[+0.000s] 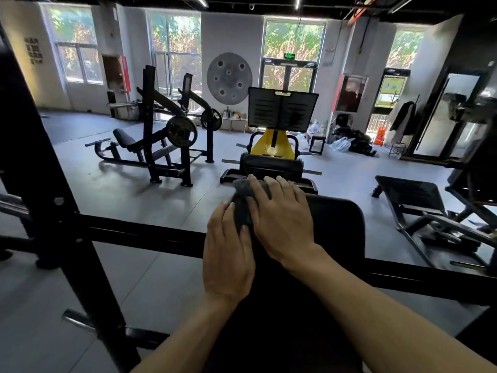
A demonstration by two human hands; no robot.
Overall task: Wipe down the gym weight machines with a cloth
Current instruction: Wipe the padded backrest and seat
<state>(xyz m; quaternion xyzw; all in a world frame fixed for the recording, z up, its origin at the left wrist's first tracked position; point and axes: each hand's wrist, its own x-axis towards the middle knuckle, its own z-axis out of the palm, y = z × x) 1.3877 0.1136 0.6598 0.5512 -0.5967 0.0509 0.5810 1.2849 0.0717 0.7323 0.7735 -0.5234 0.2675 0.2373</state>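
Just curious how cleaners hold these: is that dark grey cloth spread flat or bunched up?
Bunched up. The dark grey cloth sits in a crumpled wad on the black padded seat, pressed under the left hand and right hand.

No legible text anywhere

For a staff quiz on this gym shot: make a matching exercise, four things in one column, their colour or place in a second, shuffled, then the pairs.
Column one:
1. cloth
2. leg press
3. black pad
4. wall disc

Column two:
A. between two windows
B. yellow frame
C. under both hands
D. beneath the cloth, nearest the camera

Pairs: 1-C, 2-B, 3-D, 4-A
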